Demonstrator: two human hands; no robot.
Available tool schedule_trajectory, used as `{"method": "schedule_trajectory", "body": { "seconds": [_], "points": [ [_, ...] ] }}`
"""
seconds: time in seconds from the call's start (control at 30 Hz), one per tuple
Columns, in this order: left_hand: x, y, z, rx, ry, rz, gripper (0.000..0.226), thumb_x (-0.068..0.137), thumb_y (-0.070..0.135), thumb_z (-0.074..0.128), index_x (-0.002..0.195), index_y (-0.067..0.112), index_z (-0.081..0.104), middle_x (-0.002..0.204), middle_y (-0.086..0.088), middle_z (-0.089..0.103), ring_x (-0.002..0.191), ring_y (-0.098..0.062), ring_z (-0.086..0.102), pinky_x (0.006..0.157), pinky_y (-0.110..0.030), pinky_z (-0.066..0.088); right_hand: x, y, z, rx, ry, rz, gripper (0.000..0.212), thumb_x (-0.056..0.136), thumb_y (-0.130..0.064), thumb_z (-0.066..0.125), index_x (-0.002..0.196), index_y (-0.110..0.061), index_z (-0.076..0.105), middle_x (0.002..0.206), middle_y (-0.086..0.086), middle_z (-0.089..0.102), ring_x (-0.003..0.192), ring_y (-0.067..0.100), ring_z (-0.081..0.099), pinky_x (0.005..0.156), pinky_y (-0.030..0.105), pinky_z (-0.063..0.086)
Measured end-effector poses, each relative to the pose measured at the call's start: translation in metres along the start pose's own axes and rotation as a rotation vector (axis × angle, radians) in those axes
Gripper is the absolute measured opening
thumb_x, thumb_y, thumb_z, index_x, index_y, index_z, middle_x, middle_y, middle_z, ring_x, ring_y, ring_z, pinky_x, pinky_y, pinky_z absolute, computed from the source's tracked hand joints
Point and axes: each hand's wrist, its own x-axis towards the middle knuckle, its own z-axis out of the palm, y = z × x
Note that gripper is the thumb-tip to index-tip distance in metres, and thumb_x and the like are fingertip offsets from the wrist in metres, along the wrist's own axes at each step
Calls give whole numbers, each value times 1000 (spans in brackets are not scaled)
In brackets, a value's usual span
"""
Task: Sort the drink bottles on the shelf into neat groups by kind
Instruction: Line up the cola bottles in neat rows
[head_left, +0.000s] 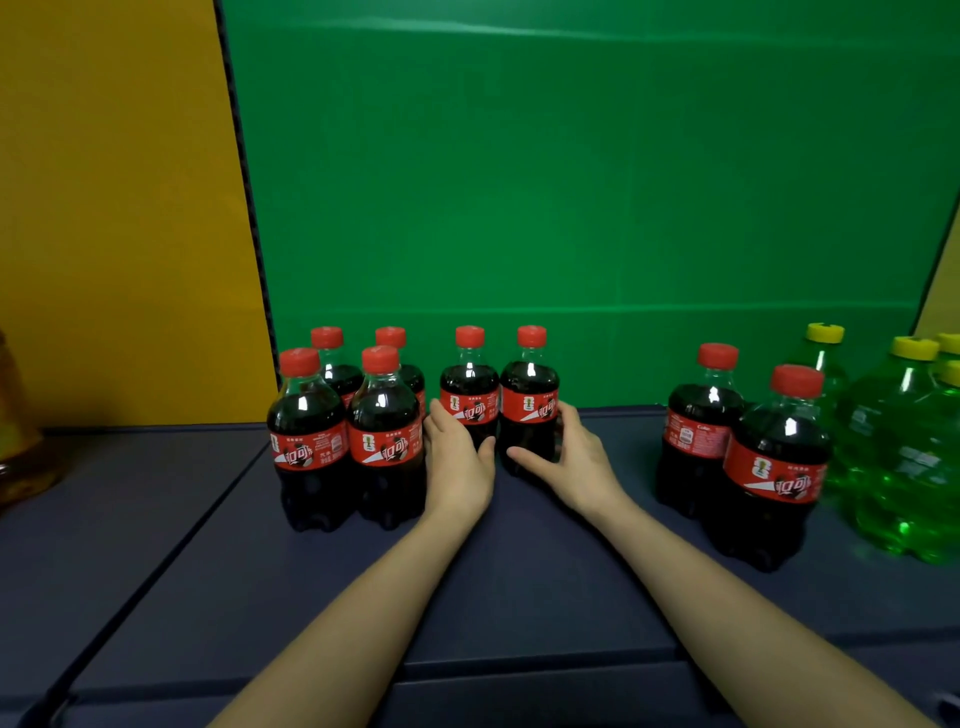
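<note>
Small cola bottles with red caps and red labels stand on a dark shelf (519, 597). Several form a tight block at the left (384, 415). Two more stand side by side in the middle. My left hand (457, 457) wraps the left one (469, 384). My right hand (571, 457) wraps the right one (529, 384). Both bottles are upright on the shelf. Two further cola bottles (774, 457) stand at the right, apart from the rest. Green soda bottles with yellow caps (904, 447) crowd the far right edge.
A green back panel (571, 182) rises close behind the bottles, and a yellow side panel (114, 208) closes the left. An amber bottle (21, 441) shows at the far left edge. Bare shelf lies between the middle pair and the right cola pair.
</note>
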Motion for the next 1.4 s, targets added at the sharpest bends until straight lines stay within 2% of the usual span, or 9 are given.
{"method": "schedule_trajectory", "body": {
  "seconds": [0.17, 0.33, 0.47, 0.6, 0.7, 0.83, 1.0, 1.27, 1.4],
  "points": [
    [-9, 7, -8, -6, -83, -6, 84, 87, 10, 59, 145, -4, 0, 153, -20, 10, 143, -31, 10, 117, -37, 13, -12, -11, -12, 27, -8, 36, 84, 77, -26, 73, 143, -9, 24, 142, 6, 43, 131, 20, 41, 108, 33, 33],
    [-40, 17, -19, -64, -227, 42, 90, 87, 17, 62, 147, 4, -5, 157, -10, -9, 145, -21, -8, 115, -29, -1, -53, -26, -47, 37, 7, 1, 59, 85, -14, 64, 136, -11, 34, 138, 2, 45, 120, 10, 45, 103, 22, 35],
    [-68, 28, -20, -83, -374, 197, 80, 88, 24, 61, 147, 12, 8, 156, -1, 8, 143, -14, 9, 111, -22, 11, -102, -34, -82, 82, 47, -93, 36, 86, -4, 60, 117, -19, 51, 118, -8, 58, 104, 4, 57, 92, 16, 44],
    [-72, 49, -2, -152, -526, 245, 69, 87, 29, 62, 143, 17, 24, 149, 3, 27, 135, -13, 28, 106, -24, 25, -134, -28, -105, 42, 415, -187, 31, 80, 1, 66, 101, -21, 58, 101, -7, 62, 91, 2, 58, 76, 14, 45],
    [-72, 65, 26, -220, -576, 246, 74, 86, 28, 64, 144, 16, 20, 152, 2, 23, 138, -14, 26, 107, -24, 24, -129, -8, -114, -96, 644, -115, 69, 71, -11, 78, 127, -20, 39, 125, -5, 41, 107, 2, 42, 93, 15, 34],
    [-71, 85, 64, -276, -604, 239, 76, 87, 18, 62, 146, 14, 15, 152, -1, 24, 140, -15, 24, 109, -24, 22, -109, 18, -125, -133, 552, 28, 104, 64, -19, 83, 144, -14, 17, 139, -5, 25, 130, 7, 24, 108, 26, 21],
    [-74, 100, 97, -354, -552, 232, 74, 89, 6, 53, 147, 16, 10, 150, 0, 26, 137, -13, 26, 112, -25, 19, -102, 47, -145, 66, 287, 186, 63, 64, -27, 83, 117, -24, 49, 111, -8, 63, 104, 9, 59, 93, 33, 47],
    [-57, 109, 128, -359, -556, 166, 103, 63, 28, 66, 145, 16, 5, 143, -6, 32, 133, -20, 32, 112, -41, 29, -94, 66, -155, 231, 437, 242, 71, 65, -21, 82, 117, -24, 34, 121, 4, 53, 110, 19, 53, 92, 33, 44],
    [-50, 115, 143, -332, -368, 105, 103, 54, 37, 83, 133, 12, 21, 132, -5, 37, 124, -20, 40, 106, -39, 36, -94, 70, -155, 318, 382, 229, 70, 71, -9, 75, 120, -31, 29, 118, 0, 54, 107, 17, 53, 86, 29, 41]
  ]
}}
